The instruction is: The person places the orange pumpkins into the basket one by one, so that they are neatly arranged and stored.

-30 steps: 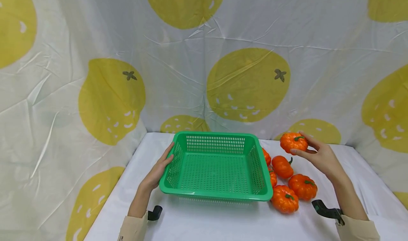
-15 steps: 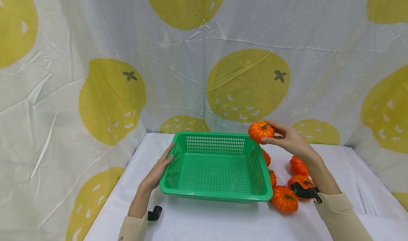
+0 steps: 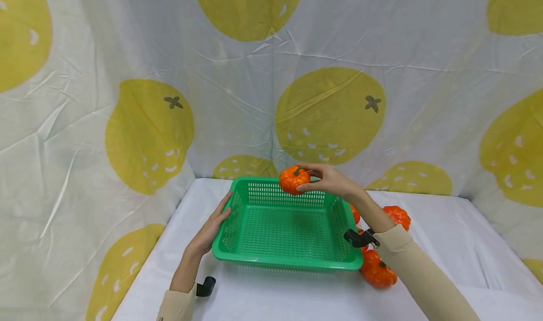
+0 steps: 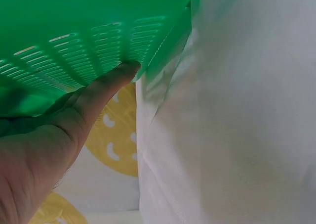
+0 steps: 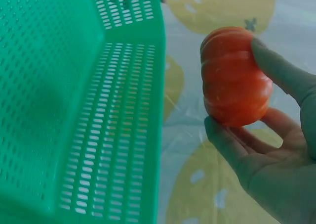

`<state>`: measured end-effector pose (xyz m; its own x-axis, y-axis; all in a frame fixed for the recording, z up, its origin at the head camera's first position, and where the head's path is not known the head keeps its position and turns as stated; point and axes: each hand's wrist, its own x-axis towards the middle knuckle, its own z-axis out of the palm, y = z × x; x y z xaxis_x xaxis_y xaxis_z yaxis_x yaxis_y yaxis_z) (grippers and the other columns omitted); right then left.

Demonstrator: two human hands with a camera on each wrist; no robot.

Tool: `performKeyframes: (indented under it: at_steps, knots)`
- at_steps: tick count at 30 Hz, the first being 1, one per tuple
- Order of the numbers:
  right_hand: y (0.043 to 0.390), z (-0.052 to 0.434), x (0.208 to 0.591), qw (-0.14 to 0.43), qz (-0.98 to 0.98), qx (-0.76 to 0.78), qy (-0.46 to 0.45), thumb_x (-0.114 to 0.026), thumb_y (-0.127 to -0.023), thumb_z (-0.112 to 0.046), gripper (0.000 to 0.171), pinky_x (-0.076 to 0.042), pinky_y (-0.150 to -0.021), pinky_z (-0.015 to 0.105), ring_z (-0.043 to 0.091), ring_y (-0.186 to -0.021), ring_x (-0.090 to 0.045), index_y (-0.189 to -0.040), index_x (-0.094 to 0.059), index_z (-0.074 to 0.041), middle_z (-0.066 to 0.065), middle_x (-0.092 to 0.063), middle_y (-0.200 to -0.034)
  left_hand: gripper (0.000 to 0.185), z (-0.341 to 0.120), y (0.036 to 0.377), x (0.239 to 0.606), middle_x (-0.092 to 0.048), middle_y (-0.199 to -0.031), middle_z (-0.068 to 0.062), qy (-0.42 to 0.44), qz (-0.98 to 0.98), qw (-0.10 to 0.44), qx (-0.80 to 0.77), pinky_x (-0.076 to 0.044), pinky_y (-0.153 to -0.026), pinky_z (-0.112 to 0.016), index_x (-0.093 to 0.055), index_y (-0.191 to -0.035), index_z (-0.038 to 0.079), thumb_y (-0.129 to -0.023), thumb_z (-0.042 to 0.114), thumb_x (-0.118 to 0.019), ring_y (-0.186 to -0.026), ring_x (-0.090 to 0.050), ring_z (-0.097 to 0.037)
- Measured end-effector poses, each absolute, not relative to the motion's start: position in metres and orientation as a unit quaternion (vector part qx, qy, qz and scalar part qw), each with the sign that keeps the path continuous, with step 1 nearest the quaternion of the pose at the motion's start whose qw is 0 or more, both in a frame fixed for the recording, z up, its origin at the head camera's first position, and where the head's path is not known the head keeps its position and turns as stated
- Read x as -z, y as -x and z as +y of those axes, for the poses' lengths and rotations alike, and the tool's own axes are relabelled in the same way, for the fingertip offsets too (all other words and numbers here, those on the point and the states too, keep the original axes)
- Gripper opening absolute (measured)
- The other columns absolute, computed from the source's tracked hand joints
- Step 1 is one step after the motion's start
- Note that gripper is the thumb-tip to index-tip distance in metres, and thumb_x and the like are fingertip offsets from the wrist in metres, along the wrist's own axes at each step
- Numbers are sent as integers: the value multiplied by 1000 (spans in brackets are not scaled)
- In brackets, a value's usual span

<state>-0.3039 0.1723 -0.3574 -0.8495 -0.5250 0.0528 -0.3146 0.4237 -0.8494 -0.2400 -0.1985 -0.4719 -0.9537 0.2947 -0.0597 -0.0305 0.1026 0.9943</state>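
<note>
A green plastic basket [image 3: 286,265] with slotted walls stands on the white-covered table. Against its left side rests my left hand [image 3: 208,230], fingers extended along the rim; the left wrist view shows the hand [image 4: 54,140] touching the slotted wall. My right hand [image 3: 333,182] holds a small orange pumpkin [image 3: 292,180] with a green stem, above the basket's back part. In the right wrist view, thumb and fingers grip that pumpkin [image 5: 232,80] from opposite sides. Right of the basket lie more pumpkins, one near the front [image 3: 377,270] and one farther back [image 3: 398,216]; my right forearm partly hides the group.
A pale curtain [image 3: 237,99] printed with large yellow lemons hangs behind and at the sides. White cloth [image 3: 271,295] covers the table. Black wrist mounts [image 3: 360,238] sit at both sleeves.
My right hand has carried the pumpkin leftward from over the pumpkin group to above the basket. My left hand and the basket have stayed in place.
</note>
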Motion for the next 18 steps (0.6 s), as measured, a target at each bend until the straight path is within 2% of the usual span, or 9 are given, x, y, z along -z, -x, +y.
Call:
performKeyframes:
  at_steps: [6, 11, 15, 18]
  knots:
    - [314, 141, 366, 112, 822, 487, 273, -85, -87, -19, 77, -49, -110, 43, 32, -142, -53, -155, -49, -15, 13, -57, -152, 57, -197, 241, 471, 3, -176, -7, -94, 728, 125, -667, -5, -126, -66, -8, -168, 33, -115, 32, -30, -162, 7, -36]
    - [321, 121, 377, 130, 817, 489, 275, -86, -86, -23, 76, -53, -102, 36, 28, -138, -57, -153, -52, -19, 10, -61, -148, 57, -197, 242, 471, 3, -176, -7, -95, 727, 127, -668, -6, -126, -65, -8, -168, 33, -115, 32, -30, -162, 7, -36]
    - [326, 105, 388, 147, 811, 489, 285, -86, -87, -23, 73, -54, -103, 37, 28, -138, -57, -152, -53, -21, 8, -60, -150, 57, -198, 242, 472, 4, -176, -7, -97, 727, 127, -668, -4, -126, -66, -7, -168, 32, -115, 32, -29, -162, 8, -37]
    - [328, 93, 398, 158, 807, 486, 295, -84, -88, -20, 72, -54, -104, 40, 30, -139, -56, -153, -53, -18, 10, -59, -151, 57, -199, 241, 473, 5, -176, -7, -97, 728, 127, -667, -3, -126, -67, -7, -168, 32, -115, 31, -28, -162, 8, -38]
